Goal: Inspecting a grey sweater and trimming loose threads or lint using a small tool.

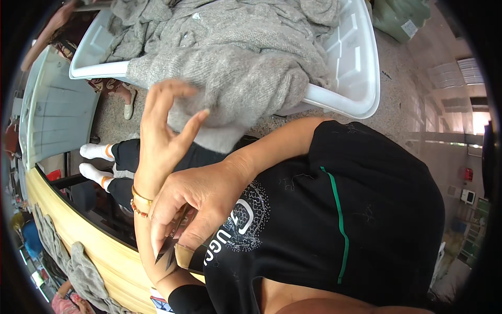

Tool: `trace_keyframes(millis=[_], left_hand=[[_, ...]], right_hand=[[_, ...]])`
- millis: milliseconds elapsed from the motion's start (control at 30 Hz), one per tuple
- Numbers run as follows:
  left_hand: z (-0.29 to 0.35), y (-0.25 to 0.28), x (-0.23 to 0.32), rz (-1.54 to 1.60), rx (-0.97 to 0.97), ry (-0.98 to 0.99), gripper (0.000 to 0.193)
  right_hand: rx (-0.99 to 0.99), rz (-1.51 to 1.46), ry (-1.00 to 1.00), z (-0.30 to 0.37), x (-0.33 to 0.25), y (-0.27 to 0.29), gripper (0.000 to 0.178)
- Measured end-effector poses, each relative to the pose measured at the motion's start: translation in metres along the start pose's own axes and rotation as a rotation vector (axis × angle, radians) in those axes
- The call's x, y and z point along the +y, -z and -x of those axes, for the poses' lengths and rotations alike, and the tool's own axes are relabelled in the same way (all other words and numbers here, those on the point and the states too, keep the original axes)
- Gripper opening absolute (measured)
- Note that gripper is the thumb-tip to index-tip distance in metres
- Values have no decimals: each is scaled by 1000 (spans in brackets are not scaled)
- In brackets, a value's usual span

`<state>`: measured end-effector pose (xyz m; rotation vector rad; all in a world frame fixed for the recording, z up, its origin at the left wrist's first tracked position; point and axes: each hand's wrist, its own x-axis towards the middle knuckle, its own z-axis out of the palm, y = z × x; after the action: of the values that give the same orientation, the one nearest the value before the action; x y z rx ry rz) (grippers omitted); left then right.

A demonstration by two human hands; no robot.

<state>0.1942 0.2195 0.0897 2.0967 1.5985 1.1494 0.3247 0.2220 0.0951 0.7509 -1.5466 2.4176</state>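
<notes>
My left hand [164,118], a gold bangle and a beaded bracelet at its wrist, is raised with thumb and fingers apart. It is beside the grey knit garment [225,83] draped over the near rim of a white plastic bin [355,68]; whether the fingertips touch the knit I cannot tell. My right hand [201,196] crosses over my left forearm, closed around small dark thread snips [166,255] whose pointed blades show below the fingers. A tan cover [184,255] wraps the right thumb tip. More grey knits fill the bin.
At left a pale wooden table [78,209] carries a grey knit piece [86,272]. Beyond it stands a light grey-blue container [60,110]. Another person's arm [49,31] shows at upper left. A green sack [402,21] lies beyond the bin's right side.
</notes>
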Motion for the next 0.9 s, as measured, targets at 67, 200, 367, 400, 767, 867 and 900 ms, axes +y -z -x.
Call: trace_keyframes(millis=[67,200,367,400,767,867,900], left_hand=[[-23,-8,5,-95,60,-33,42],[-75,-33,11,-117,-99,-101,56],[-129,-81,-4,-124,-349,-149,65],[-139,-93,-8,-132,-383,-139,69],[-220,-134,-54,286,-848,338,87],[-209,-142,-70,-283,-795,225,95],[-204,-146,-72,-382,-748,210,102]], right_hand=[[8,6,33,6,-2,6,34],[42,-65,69,20,-13,24,36],[121,-47,162,34,-26,45,41],[143,-62,203,36,-27,48,41],[234,73,187,63,-49,71,38],[283,41,194,61,-47,69,40],[275,37,176,60,-46,69,40]])
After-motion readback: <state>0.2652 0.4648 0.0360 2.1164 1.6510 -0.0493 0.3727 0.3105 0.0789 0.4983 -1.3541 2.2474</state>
